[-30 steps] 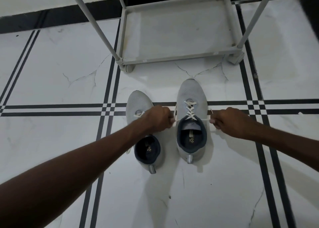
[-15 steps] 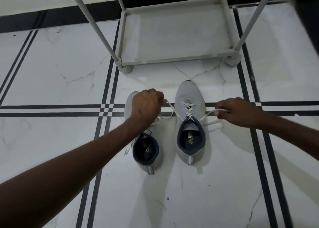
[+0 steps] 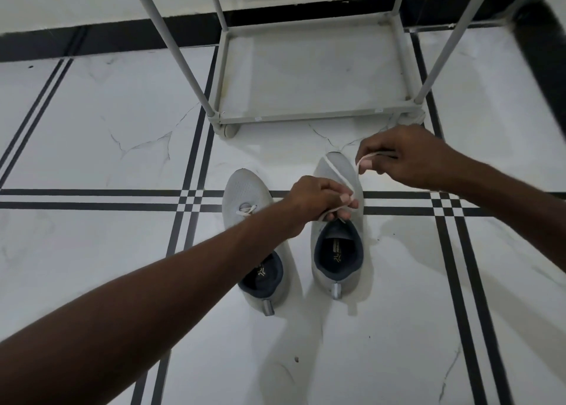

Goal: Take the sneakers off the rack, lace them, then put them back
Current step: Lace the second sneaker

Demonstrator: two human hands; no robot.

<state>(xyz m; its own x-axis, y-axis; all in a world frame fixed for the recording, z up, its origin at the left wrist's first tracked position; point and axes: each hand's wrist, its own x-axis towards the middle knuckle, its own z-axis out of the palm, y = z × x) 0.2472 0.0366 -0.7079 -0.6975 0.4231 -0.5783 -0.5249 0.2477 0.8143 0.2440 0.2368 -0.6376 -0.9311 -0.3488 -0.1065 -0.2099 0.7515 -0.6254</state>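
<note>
Two grey sneakers with dark blue linings stand side by side on the floor, toes pointing away from me. The left sneaker [image 3: 245, 196] lies partly under my left forearm, with a short white lace showing on its top. My left hand [image 3: 318, 197] pinches the white lace [image 3: 338, 176] over the tongue of the right sneaker [image 3: 337, 269]. Beyond that shoe's toe, my right hand [image 3: 404, 156] holds the other lace end, looped over a finger. The lace runs taut across the right sneaker's toe.
A light grey shoe rack [image 3: 306, 115] stands just beyond the sneakers, its bottom shelf bare and its slanted poles rising toward me. The floor is white marble tile [image 3: 92, 135] with black stripe lines. A black skirting runs along the back wall.
My left hand has moved right, from over the left sneaker to the right sneaker's tongue. My right hand has moved forward past the toe, drawing the lace with it.
</note>
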